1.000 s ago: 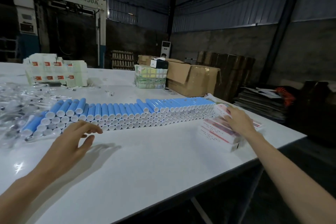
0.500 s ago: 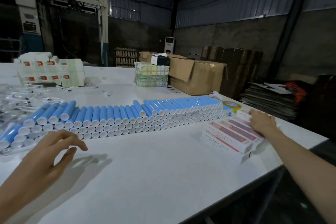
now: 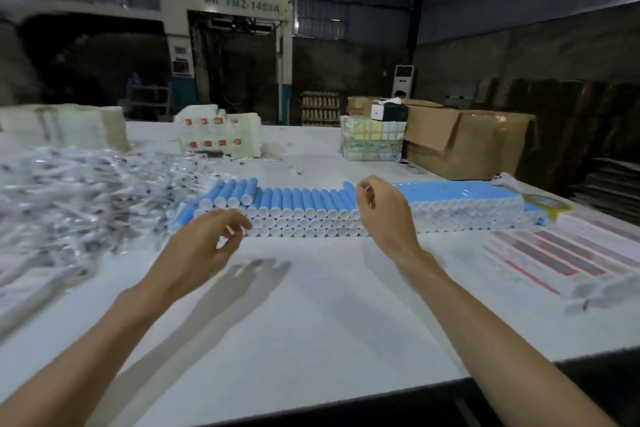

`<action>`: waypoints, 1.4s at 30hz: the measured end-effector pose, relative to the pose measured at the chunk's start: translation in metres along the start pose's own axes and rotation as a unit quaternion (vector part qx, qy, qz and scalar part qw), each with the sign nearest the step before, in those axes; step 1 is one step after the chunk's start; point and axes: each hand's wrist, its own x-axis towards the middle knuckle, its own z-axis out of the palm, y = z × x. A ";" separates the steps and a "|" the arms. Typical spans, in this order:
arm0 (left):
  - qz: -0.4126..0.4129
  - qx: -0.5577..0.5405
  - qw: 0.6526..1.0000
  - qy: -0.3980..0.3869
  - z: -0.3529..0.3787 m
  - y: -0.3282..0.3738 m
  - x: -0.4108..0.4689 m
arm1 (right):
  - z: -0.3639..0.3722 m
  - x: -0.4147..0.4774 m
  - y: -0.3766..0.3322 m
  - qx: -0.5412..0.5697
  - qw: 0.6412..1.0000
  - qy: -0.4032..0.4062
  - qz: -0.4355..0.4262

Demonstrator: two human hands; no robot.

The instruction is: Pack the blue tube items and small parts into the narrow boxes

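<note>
Dim shed walls and a big machine [image 3: 239, 45] marked FMZ stand at the back, and a long white worktop [image 3: 311, 315] runs out in front of the person.

From the head view, both bare forearms reach forward over the worktop. The left hand [image 3: 204, 250] hovers just above the surface with its fingers loosely curled and nothing in them; its shadow lies on the worktop beside it. The right hand [image 3: 386, 215] is raised a little higher, its back to the camera and its fingers bent away. I cannot tell whether it has anything between them.

Just beyond both hands lies the stack of blue tubes [image 3: 304, 208], laid side by side in layers with their white caps facing the person; the right hand overlaps the middle of the row. To the right of the right hand, near the worktop's edge, the narrow boxes [image 3: 568, 253] lie flat, white with red stripes and blurred. Past them, by the far end of the tubes, sits a roll of tape [image 3: 549, 206]. Left of the left hand spreads a heap of clear bags of small parts [image 3: 69, 194]. Further beyond the hands are a pile of white cartons [image 3: 218, 137] with red labels, a wrapped bundle [image 3: 372, 144] and an open cardboard box [image 3: 471, 146].
</note>
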 end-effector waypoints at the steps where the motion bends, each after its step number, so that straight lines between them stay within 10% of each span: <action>1: -0.026 0.026 0.999 -0.003 -0.010 -0.002 -0.006 | 0.024 -0.005 -0.026 0.043 0.999 -0.020 -0.017; 13: -0.309 0.461 0.831 0.011 -0.146 -0.078 -0.130 | 0.153 -0.085 -0.133 0.087 0.954 -0.184 -0.219; 25: -0.303 0.481 0.819 -0.074 -0.127 -0.084 -0.137 | 0.142 -0.086 -0.138 0.059 0.949 -0.198 -0.237; 35: -0.250 0.145 0.952 0.101 -0.125 -0.052 -0.091 | 0.143 -0.077 -0.139 0.142 0.967 -0.177 -0.112; 42: -0.328 -0.270 0.899 0.102 -0.079 -0.044 -0.004 | 0.149 0.016 -0.120 0.131 0.976 -0.142 0.102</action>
